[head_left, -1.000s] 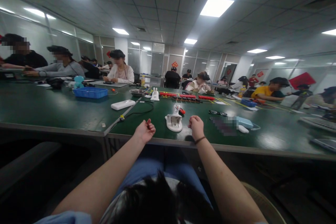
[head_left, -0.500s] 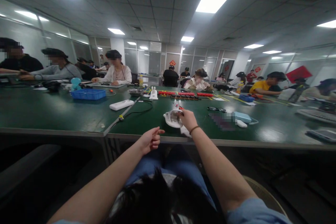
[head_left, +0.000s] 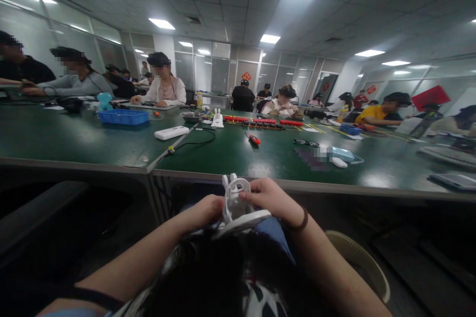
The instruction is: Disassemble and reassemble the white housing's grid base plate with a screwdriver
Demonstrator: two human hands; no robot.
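Fingers (head_left: 251, 197) on our right hand (head_left: 278, 201) pinch the white thing (head_left: 249, 219); we can't tell for our left hand (head_left: 207, 209). It seems light and stiff, best held by its sides.

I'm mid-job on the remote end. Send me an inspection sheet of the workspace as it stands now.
Surface: green glossy tabletop with a pale edge strip.
Job's things: white rabbit-eared plastic-looking piece, held off the tabletop, this side of its near edge.
Clutter: small red-and-black tool, black-framed glasses, blue rectangular tray, white oblong block.
Grip: left hand holds the piece's left side, fingers mostly hidden; right hand holds its right, thumb at the opening.
Cables: thin black cable, curving left of the tool.
Surroundings: seated people around; round pale basket, lower right.
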